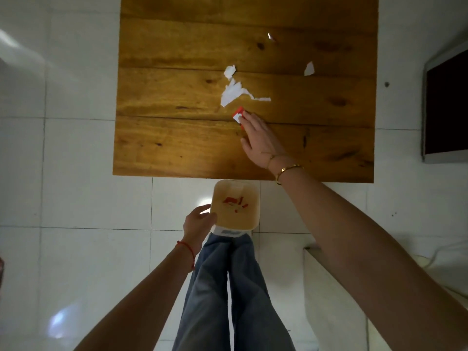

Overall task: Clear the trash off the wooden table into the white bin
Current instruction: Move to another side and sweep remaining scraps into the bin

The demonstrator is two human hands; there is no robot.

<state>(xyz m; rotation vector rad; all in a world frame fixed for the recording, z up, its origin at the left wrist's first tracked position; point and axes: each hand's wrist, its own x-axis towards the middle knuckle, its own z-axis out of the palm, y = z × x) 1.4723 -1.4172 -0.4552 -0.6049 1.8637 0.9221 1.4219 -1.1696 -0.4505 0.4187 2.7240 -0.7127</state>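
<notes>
The right hand (255, 134) is reaching flat over the wooden desk (177, 148), its fingers lying straight and close together, the fingertips touching a small red-and-white scrap (238, 116) of stiff, card-like stuff with sharp corners. Whether anything is being pinched under the fingers cannot be told. Just beyond the fingertips a ragged piece of torn white paper (232, 92) is lying flat, trailing a thin strip to the right; a smaller crumpled white bit (230, 71) is sitting just past that. Well off to the right of the hand a pointed white shred (309, 68) is resting, and farthest out a tiny shiny sliver (270, 36). The desk is showing broad glossy planks with dark knots.

Back toward the body, the left hand (200, 220) is curling around the rim of the white bin (256, 211), a rounded-square plastic tub held just below the desk's near edge. Red scraps (234, 200) are lying inside it. Beneath, pale glossy floor tiles (76, 173) are spreading.
</notes>
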